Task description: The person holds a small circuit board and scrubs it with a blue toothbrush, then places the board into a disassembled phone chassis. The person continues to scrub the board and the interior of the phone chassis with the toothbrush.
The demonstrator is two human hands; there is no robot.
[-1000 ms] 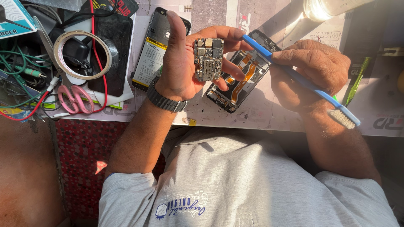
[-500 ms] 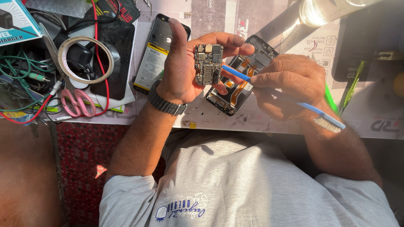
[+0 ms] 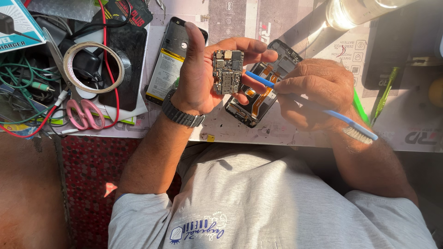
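**A:** Looking down at the table [image 3: 295, 133], how much room do I have to move?

**B:** Not much on the left. A tape roll [image 3: 93, 68], pink scissors [image 3: 85, 113] and a tangle of wires [image 3: 27, 87] crowd that end, right up to the near edge. A phone with its battery showing [image 3: 170, 60] lies just beside my left wrist. The strip of table along the near edge, between my arms, is the barest part. On the right, a green tool [image 3: 385, 92] lies near the dark pad.

**A:** And the hands?

**B:** My left hand [image 3: 203, 78] is curled around a small circuit board [image 3: 227, 71], thumb sticking up, fingers pinching its far edge, so the board sits upright above the table. My right hand [image 3: 318, 92] is closed on a blue toothbrush [image 3: 323, 110], bristle end pointing back toward my arm, handle tip right at the board's side. The opened phone frame [image 3: 258, 101] lies on the table under both hands.
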